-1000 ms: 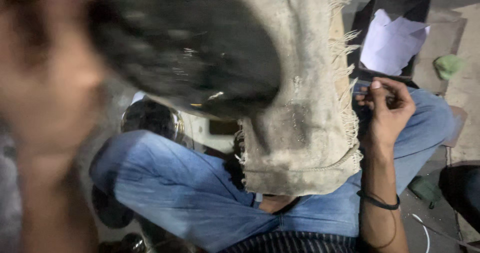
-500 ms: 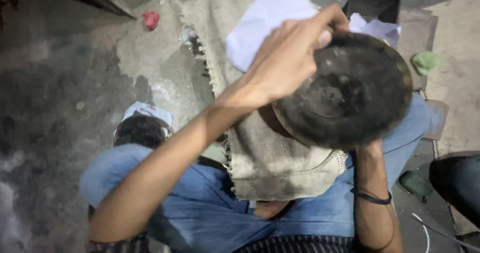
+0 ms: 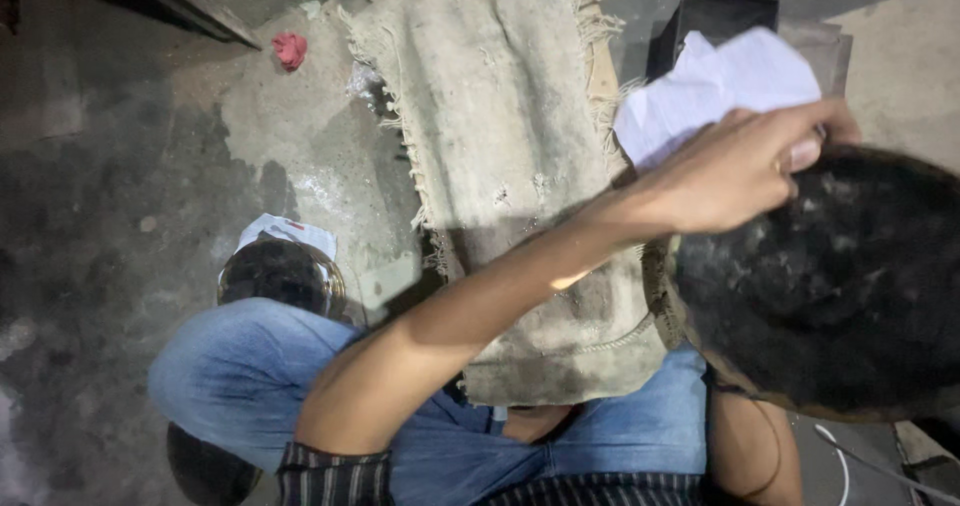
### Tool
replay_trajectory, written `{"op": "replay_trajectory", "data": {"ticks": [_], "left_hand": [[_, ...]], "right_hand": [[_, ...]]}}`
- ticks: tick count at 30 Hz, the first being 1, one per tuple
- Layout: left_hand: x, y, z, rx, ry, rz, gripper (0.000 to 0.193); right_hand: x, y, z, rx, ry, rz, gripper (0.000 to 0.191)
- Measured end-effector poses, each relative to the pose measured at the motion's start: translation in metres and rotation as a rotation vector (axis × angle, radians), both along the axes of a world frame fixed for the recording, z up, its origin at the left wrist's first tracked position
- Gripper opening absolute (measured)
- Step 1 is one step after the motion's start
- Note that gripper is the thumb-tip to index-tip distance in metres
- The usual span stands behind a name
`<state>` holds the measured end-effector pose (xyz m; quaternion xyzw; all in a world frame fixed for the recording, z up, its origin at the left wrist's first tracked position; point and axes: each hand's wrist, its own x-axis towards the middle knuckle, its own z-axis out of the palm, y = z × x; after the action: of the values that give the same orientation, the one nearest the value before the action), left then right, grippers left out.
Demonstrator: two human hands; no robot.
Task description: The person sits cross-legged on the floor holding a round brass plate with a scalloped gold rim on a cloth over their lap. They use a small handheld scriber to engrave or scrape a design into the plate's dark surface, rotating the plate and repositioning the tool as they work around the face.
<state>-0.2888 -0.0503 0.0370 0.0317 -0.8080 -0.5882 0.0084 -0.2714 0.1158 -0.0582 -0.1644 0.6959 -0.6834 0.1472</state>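
Observation:
A round, soot-black pan (image 3: pixel 830 296) fills the right side of the head view, its dark face turned up toward me. My left hand (image 3: pixel 740 166) reaches across my body and grips the pan's upper rim, fingers curled over the edge. My right forearm (image 3: pixel 750 446) rises beneath the pan, which hides the right hand completely. A sheet of white paper (image 3: pixel 720 86) lies just beyond my left hand. I sit cross-legged in blue jeans (image 3: pixel 240 376).
A frayed burlap cloth (image 3: pixel 510 166) lies on a board in front of my knees. A black box (image 3: pixel 715 16) stands behind the paper. A shiny metal bowl (image 3: pixel 282 274) rests by my left knee, a red rag (image 3: pixel 290 49) farther off, a white cable (image 3: pixel 840 466) at lower right.
The pan has travelled from the upper left of the view to the right and lower down, with my left hand holding its rim. The burlap cloth is now uncovered.

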Motion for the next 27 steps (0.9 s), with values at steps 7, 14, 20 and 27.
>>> {"op": "replay_trajectory", "data": {"ticks": [7,14,20,27], "left_hand": [[0.014,0.009,0.0,-0.139,-0.006,0.035,0.03],[0.054,-0.019,0.031,-0.122,0.037,0.126,0.032],[0.153,-0.077,0.048,-0.23,0.159,0.524,0.03],[0.243,-0.094,0.032,-0.202,0.046,0.939,0.033]], "right_hand": [[-0.008,0.002,0.001,0.028,0.022,-0.02,0.034],[-0.036,-0.018,0.021,0.085,0.105,-0.011,0.031],[-0.108,-0.075,0.061,0.41,0.365,0.034,0.028],[-0.108,-0.108,0.064,0.615,0.807,0.029,0.045]]}}
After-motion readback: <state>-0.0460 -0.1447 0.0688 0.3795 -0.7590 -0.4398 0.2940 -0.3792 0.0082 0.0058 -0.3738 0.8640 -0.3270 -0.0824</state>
